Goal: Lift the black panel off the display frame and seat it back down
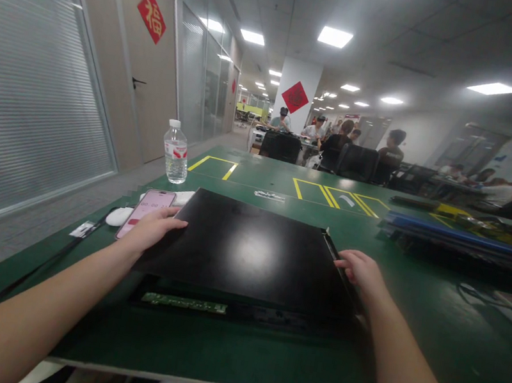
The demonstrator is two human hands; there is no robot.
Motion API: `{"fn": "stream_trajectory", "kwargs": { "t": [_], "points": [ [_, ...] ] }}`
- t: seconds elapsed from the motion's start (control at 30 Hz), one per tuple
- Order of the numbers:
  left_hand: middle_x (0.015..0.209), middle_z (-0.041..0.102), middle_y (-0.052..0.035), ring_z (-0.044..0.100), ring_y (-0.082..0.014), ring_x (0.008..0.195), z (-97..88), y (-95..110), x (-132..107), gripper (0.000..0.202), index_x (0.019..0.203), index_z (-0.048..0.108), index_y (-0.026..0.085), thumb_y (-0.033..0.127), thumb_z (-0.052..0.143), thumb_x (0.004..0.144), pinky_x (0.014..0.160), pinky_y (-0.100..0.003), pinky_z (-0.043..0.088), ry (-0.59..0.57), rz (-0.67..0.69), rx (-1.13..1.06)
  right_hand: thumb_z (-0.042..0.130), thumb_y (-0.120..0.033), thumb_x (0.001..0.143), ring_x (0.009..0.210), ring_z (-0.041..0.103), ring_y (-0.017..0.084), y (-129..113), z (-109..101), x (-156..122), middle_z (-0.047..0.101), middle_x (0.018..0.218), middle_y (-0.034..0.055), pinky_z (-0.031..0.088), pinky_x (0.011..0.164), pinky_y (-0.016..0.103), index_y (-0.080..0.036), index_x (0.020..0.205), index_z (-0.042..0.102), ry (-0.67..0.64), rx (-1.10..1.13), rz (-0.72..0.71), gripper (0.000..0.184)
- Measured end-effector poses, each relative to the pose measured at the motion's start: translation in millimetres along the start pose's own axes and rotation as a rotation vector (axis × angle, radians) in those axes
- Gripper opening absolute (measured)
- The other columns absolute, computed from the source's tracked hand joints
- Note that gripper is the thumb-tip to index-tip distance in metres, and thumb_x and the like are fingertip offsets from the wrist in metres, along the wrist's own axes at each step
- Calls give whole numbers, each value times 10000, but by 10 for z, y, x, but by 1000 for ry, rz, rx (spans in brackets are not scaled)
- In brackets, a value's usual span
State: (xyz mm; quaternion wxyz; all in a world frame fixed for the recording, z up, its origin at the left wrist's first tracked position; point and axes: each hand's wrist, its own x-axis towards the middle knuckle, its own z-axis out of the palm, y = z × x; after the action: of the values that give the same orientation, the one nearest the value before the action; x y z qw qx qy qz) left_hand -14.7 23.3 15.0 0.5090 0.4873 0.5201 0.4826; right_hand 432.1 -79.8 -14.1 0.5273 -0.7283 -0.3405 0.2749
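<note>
1. While the green table (220, 354) fills the foreground, an open office runs off behind it, with ceiling lights, glass partitions and seated people (341, 141) far beyond the fingertips.
2. On the left edge of the black panel (251, 249) the left hand (153, 227) lies flat, fingers spread loosely on top.
3. At the panel's right edge the right hand (363, 270) curls its fingers over the rim, gripping it.
4. The panel lies between the two hands, its far side raised off the table.
5. Just outside the left fingers lie a pink phone (145, 213) and a white mouse (118, 216); a water bottle (175, 153) stands farther off.
6. Beyond the right fingers, flat blue and dark stacks (462, 240) lie.
7. Under the panel's near edge, a dark frame with a green strip (184, 302) is mostly hidden.
</note>
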Motion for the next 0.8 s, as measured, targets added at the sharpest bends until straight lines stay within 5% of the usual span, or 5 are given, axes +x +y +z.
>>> {"fn": "stream_trajectory", "kwargs": {
  "t": [0.4, 0.8],
  "points": [
    [738, 787, -49, 725, -238, 573, 159, -33, -129, 519, 1049, 731, 175, 111, 786, 537, 518, -299, 563, -74, -117, -141, 620, -365, 667, 519, 539, 148, 45, -38, 29, 724, 692, 64, 380, 495, 263, -175, 773, 688, 74, -133, -17, 227],
    [671, 768, -31, 718, -233, 550, 111, -92, -16, 468, 945, 719, 182, 104, 816, 494, 489, -283, 548, -80, -132, -124, 620, -369, 656, 539, 526, 152, 86, -54, 83, 739, 739, 75, 361, 511, 272, -182, 749, 691, 83, -179, -30, 221]
  ]
}}
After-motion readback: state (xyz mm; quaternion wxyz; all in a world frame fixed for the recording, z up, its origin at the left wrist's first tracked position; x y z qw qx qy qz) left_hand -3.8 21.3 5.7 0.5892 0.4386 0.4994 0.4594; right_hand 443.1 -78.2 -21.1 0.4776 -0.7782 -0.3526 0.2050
